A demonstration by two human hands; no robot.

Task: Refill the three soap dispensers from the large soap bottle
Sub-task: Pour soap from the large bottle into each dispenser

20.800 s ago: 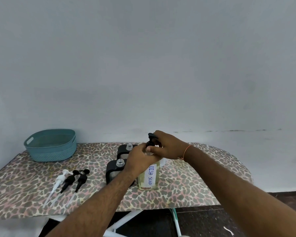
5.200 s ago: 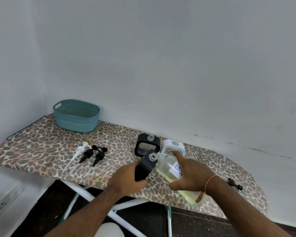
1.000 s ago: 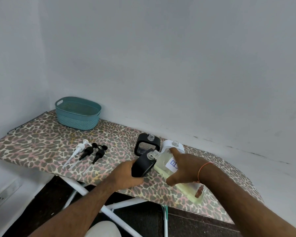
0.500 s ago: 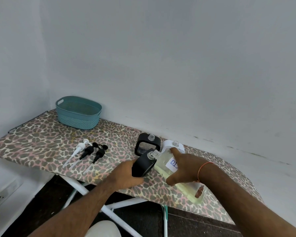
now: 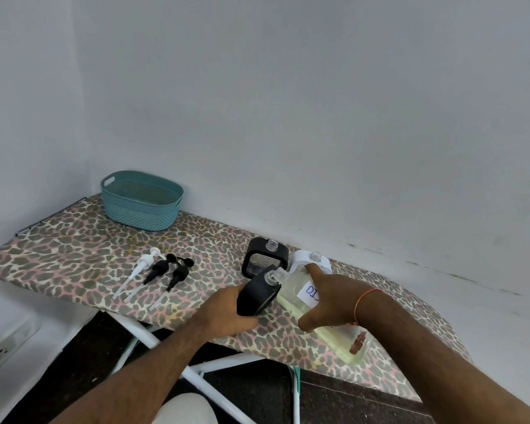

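Note:
My left hand (image 5: 227,313) grips a black square dispenser (image 5: 257,293), tilted to the right with its clear neck open. My right hand (image 5: 328,298) holds the large clear soap bottle (image 5: 291,286) of pale yellow liquid, tipped so its mouth meets the dispenser's neck. Its white label is partly hidden by my fingers. A second black dispenser (image 5: 265,258) stands upright just behind, uncapped. A white dispenser (image 5: 308,260) stands beside it, partly hidden by the bottle and my right hand.
Three pump heads, one white (image 5: 141,266) and two black (image 5: 159,267) (image 5: 178,275), lie to the left on the leopard-print ironing board (image 5: 74,255). A teal basket (image 5: 141,200) sits at the far left by the wall. A wall socket (image 5: 3,350) is at lower left.
Almost nothing has moved in the last second: both hands keep the bottle's mouth against the tilted dispenser's neck. Earlier, the bottle stood upright with its pump on.

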